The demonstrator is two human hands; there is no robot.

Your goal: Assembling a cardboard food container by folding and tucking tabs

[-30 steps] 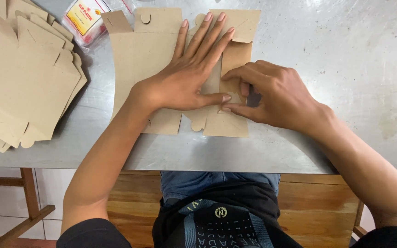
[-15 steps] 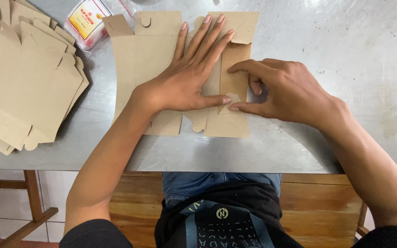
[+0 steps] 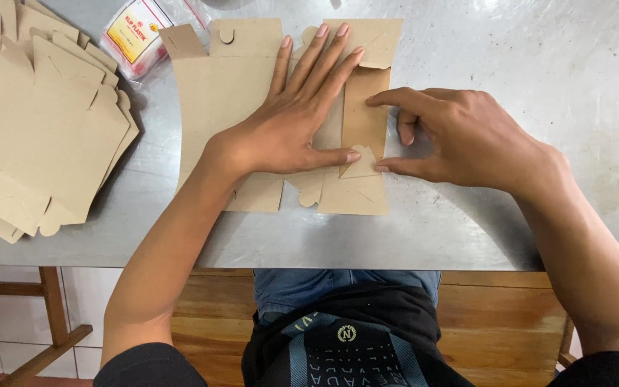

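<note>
— Where is the cardboard box blank (image 3: 231, 100)?

— Flat on the steel table (image 3: 539, 57), straight in front of the person. The left hand (image 3: 288, 125) lies spread on its middle, fingers splayed, pressing it down.

— And the other?

— The right hand (image 3: 460, 136) is at the blank's right edge, forefinger and thumb on the folded-over flap (image 3: 365, 118), pinching nothing. A stack of blanks (image 3: 37, 122) lies well to the left.

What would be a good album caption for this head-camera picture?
Left hand flat on a cardboard cutout, right hand pressing its folded flap.
</note>
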